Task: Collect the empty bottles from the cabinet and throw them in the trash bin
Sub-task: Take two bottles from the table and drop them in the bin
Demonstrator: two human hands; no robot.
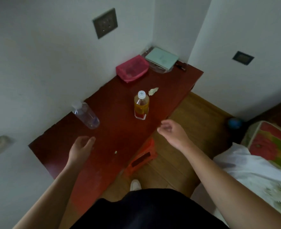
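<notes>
Two light, thin-walled bottles upright on tabletop (pixel 120 129), clear bottle (pixel 85 115) at ten o'clock, yellow-labelled bottle (pixel 141 105) at twelve; both left hand (pixel 81 148) and right hand (pixel 171 131) loosely spread, empty; best gripped mid-body, gently.

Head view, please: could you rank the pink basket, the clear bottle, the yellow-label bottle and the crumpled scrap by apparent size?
1. pink basket
2. clear bottle and yellow-label bottle: look alike, so unranked
3. crumpled scrap
</notes>
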